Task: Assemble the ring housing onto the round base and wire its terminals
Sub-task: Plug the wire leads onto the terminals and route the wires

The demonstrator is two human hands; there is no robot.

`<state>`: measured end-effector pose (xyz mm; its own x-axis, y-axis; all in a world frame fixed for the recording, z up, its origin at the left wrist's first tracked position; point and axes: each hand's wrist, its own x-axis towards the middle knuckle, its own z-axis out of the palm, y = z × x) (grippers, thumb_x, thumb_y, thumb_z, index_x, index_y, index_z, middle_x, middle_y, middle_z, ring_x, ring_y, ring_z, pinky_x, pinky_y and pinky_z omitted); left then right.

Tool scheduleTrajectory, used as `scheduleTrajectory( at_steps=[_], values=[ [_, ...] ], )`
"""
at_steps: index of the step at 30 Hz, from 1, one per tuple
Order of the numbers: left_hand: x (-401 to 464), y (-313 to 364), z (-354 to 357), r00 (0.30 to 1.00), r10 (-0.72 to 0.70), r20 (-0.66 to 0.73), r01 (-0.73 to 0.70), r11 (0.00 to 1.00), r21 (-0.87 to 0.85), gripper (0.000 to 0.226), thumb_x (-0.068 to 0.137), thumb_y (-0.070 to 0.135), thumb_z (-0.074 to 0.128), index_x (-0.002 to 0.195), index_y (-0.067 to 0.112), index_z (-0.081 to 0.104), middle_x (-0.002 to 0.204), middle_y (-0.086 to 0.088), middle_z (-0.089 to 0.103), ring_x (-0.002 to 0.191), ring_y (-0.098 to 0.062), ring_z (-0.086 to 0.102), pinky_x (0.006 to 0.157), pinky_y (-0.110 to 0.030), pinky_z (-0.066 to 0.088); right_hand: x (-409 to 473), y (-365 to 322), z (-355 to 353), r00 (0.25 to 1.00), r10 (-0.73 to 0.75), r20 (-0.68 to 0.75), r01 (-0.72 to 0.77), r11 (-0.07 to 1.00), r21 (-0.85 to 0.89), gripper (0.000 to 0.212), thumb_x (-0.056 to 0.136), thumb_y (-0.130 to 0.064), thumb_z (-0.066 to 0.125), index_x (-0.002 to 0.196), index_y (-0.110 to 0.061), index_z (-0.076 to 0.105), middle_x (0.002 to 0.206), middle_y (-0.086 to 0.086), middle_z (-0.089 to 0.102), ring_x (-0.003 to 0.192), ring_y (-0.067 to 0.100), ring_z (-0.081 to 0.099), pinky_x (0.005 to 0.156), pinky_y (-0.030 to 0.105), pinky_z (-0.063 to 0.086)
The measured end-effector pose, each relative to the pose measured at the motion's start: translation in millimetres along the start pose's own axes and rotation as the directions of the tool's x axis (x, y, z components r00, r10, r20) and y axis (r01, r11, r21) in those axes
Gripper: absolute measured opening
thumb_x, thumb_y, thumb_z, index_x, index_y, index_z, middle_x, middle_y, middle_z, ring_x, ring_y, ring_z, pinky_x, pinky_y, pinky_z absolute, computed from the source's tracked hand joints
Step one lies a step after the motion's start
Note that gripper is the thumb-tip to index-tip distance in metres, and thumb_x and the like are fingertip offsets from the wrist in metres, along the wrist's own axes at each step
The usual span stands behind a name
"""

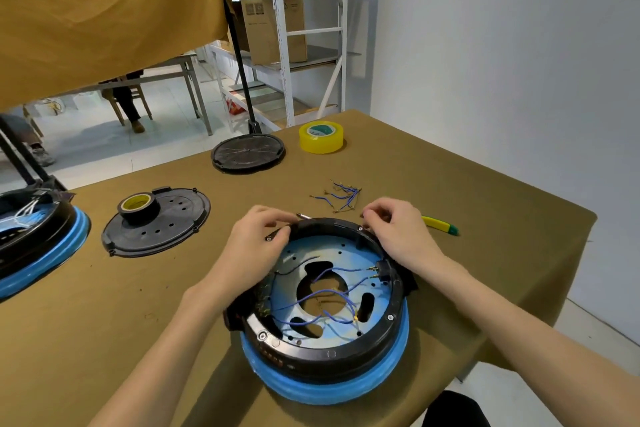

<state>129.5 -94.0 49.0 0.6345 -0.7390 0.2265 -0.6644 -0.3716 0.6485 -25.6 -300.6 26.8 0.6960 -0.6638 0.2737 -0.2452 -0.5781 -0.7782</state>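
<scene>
Head view: ring [349,350] sits on base [332,388], some wires [325,295] fitted, spares [341,196] lie far; left hand [258,239] and right hand [394,232] pinch the far rim.

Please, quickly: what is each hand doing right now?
Left hand: fingers curled on the far rim of the ring housing.
Right hand: fingers curled on the same rim.

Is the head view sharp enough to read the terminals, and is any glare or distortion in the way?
Head view: light is even and soft, with no glare on the ring housing. The blue wires read clearly, but the terminal block is small and slightly soft. Wide-angle bending curves the table edges and the shelving.
</scene>
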Motion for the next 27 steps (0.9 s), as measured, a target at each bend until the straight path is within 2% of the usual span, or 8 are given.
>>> scheduleTrajectory(
  at_steps=[3,5,11,15,17,20,23,27],
  values=[
    [-7,-14,1,0.995,-0.092,0.028,0.096,0.950,-0.297,0.027,0.102,0.014,0.061,0.122,0.028,0.072,0.119,0.010,0.071,0.108,-0.002,0.067,0.095,-0.026,0.055,37,-4,6,0.998,-0.020,0.067,0.035,0.975,-0.221,0.021,0.102,-0.021,0.054,0.107,-0.015,0.073,0.101,0.000,0.073,0.090,0.020,0.067,0.082,0.039,0.056],
    [-10,-18,3,0.993,-0.109,0.045,0.118,0.909,-0.399,0.029,0.103,0.009,0.059,0.122,0.026,0.073,0.116,0.010,0.075,0.104,0.000,0.069,0.087,-0.016,0.055,60,-4,18,0.988,-0.020,0.156,0.072,0.938,-0.340,0.024,0.102,-0.020,0.053,0.113,-0.012,0.073,0.108,0.006,0.073,0.096,0.024,0.066,0.086,0.043,0.057],
    [-12,-25,3,0.989,-0.118,0.092,0.148,0.879,-0.453,0.028,0.106,0.014,0.053,0.117,0.032,0.072,0.112,0.013,0.076,0.101,0.000,0.070,0.081,-0.011,0.053,104,-11,64,0.967,0.022,0.253,0.147,0.764,-0.629,0.027,0.097,-0.037,0.060,0.101,-0.013,0.073,0.104,0.011,0.072,0.102,0.034,0.064,0.092,0.041,0.049],
    [-12,-27,5,0.989,-0.123,0.084,0.148,0.874,-0.462,0.027,0.107,0.016,0.053,0.116,0.033,0.073,0.111,0.012,0.076,0.102,-0.001,0.070,0.087,-0.018,0.055,112,-9,72,0.970,0.043,0.241,0.134,0.730,-0.671,0.019,0.100,-0.030,0.060,0.104,-0.014,0.070,0.107,0.011,0.072,0.106,0.033,0.062,0.098,0.044,0.043],
    [-12,-28,5,0.987,-0.132,0.087,0.158,0.867,-0.473,0.027,0.106,0.016,0.053,0.118,0.030,0.073,0.112,0.011,0.076,0.102,-0.003,0.071,0.089,-0.022,0.056,107,-12,67,0.978,0.024,0.208,0.098,0.828,-0.552,0.018,0.102,-0.027,0.058,0.102,-0.014,0.070,0.103,0.008,0.073,0.100,0.030,0.065,0.097,0.044,0.047],
    [-13,-26,4,0.991,-0.113,0.067,0.131,0.881,-0.454,0.026,0.106,0.016,0.055,0.116,0.031,0.073,0.111,0.012,0.075,0.102,0.001,0.069,0.086,-0.019,0.055,83,-28,52,0.988,-0.015,0.155,0.027,0.997,-0.074,0.016,0.100,-0.020,0.062,0.089,-0.014,0.072,0.083,-0.001,0.075,0.081,0.015,0.068,0.080,0.034,0.052],
    [-12,-19,3,0.995,-0.087,-0.052,0.056,0.899,-0.433,0.022,0.103,0.019,0.061,0.121,0.028,0.072,0.111,0.015,0.075,0.102,0.003,0.068,0.090,-0.020,0.056,43,-47,34,0.975,-0.125,0.183,0.089,0.977,0.193,0.015,0.097,-0.014,0.067,0.084,-0.014,0.074,0.072,-0.003,0.075,0.068,0.007,0.067,0.071,0.023,0.051],
    [-13,1,-3,0.975,-0.023,-0.222,-0.102,0.839,-0.535,0.019,0.098,0.024,0.070,0.116,0.026,0.076,0.101,0.010,0.079,0.098,-0.006,0.074,0.084,-0.020,0.057,0,-55,18,0.955,-0.182,0.233,0.092,0.932,0.350,0.012,0.096,-0.011,0.070,0.086,-0.015,0.076,0.073,0.001,0.076,0.067,0.006,0.068,0.067,0.017,0.051]
  ],
)
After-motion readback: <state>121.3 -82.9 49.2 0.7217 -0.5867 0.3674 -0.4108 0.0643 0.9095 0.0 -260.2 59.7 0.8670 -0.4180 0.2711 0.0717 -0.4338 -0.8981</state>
